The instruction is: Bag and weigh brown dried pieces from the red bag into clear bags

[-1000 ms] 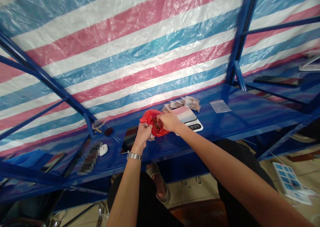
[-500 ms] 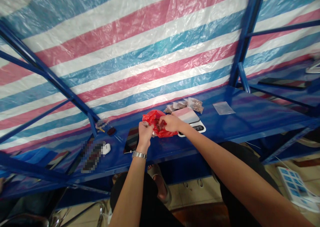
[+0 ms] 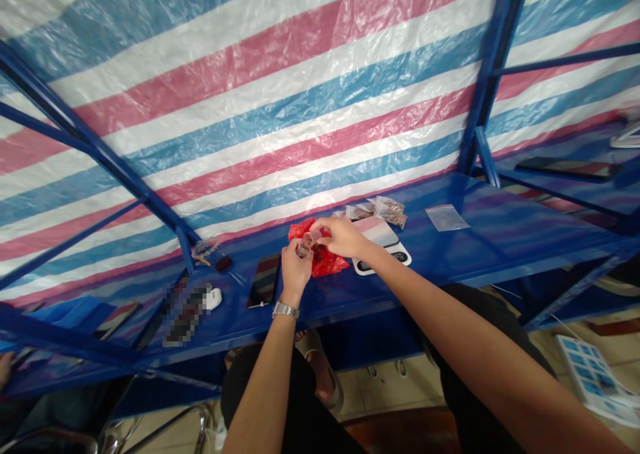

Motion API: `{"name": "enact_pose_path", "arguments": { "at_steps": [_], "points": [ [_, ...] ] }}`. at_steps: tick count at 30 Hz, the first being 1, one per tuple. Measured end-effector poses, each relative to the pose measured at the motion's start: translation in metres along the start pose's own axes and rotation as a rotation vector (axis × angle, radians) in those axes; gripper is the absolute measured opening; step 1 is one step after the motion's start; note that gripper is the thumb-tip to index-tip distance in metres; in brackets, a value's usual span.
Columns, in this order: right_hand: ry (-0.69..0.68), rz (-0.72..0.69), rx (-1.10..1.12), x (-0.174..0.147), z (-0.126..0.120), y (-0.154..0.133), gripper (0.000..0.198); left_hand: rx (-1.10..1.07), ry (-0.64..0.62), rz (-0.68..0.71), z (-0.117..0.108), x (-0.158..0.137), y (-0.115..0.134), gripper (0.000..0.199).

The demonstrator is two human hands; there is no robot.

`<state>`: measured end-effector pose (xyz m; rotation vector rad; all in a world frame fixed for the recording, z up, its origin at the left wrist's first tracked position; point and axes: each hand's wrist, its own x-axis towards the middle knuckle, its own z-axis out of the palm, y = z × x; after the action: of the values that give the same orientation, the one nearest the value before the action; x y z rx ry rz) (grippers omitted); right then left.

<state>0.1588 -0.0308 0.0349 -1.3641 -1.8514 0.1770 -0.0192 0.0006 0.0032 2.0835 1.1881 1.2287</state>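
My left hand (image 3: 296,267) is closed on a small clear plastic bag (image 3: 303,248), its mouth facing up. My right hand (image 3: 343,238) grips a small clear cup (image 3: 312,238) that tilts over the bag's mouth. Some brown bits show in the cup, too small to name. Under both hands lies a crumpled red plastic bag (image 3: 331,265), open, with dark contents partly hidden by my fingers. Just right of it sits a white kitchen scale (image 3: 376,232) with a dark display.
Several filled clear zip bags (image 3: 390,211) lie behind the scale. A flat zip bag (image 3: 447,218) rests farther right on the blue table (image 3: 520,234). Left of my hands are a dark phone (image 3: 264,281), a white earphone case (image 3: 213,299) and a crumpled clear wrapper (image 3: 206,249).
My right hand has come up out of the red bag with the small cup, which now tilts at the clear bag. My left hand has shifted slightly right.
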Motion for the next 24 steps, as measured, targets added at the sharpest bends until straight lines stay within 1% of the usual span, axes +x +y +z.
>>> {"name": "enact_pose_path", "arguments": {
  "at_steps": [2,4,5,7,9,13,17,20,22,24],
  "points": [
    [0.017,-0.123,-0.091,-0.003,0.001,-0.007,0.025,0.022,0.002,-0.015,0.003,-0.001,0.0,0.01],
    [0.02,-0.252,-0.152,-0.005,0.003,-0.011,0.027,0.094,0.03,-0.053,0.006,-0.002,0.0,0.014],
    [0.018,-0.297,-0.175,-0.005,0.003,-0.012,0.027,0.14,0.046,-0.084,0.007,-0.002,0.001,0.017],
    [0.019,-0.329,-0.2,-0.006,0.004,-0.013,0.026,0.223,0.064,-0.152,0.009,-0.002,0.004,0.025],
    [0.033,-0.299,-0.193,-0.006,0.002,-0.012,0.023,0.262,0.044,-0.186,0.008,-0.002,0.007,0.031],
    [0.08,-0.178,-0.101,-0.003,0.001,-0.008,0.021,0.268,-0.019,-0.152,0.003,0.0,0.012,0.02],
    [0.077,-0.052,0.078,0.0,0.008,0.0,0.024,0.233,0.021,-0.116,0.0,0.001,0.011,0.017],
    [0.067,0.02,0.214,0.002,0.017,0.008,0.025,0.221,0.026,-0.119,0.001,0.002,0.01,0.018],
    [0.074,0.055,0.23,0.002,0.019,0.013,0.026,0.215,0.042,-0.136,0.002,0.002,0.009,0.018],
    [0.08,0.093,0.145,0.001,0.019,0.016,0.027,0.206,0.1,-0.165,0.002,0.002,0.008,0.018]
  ]
}}
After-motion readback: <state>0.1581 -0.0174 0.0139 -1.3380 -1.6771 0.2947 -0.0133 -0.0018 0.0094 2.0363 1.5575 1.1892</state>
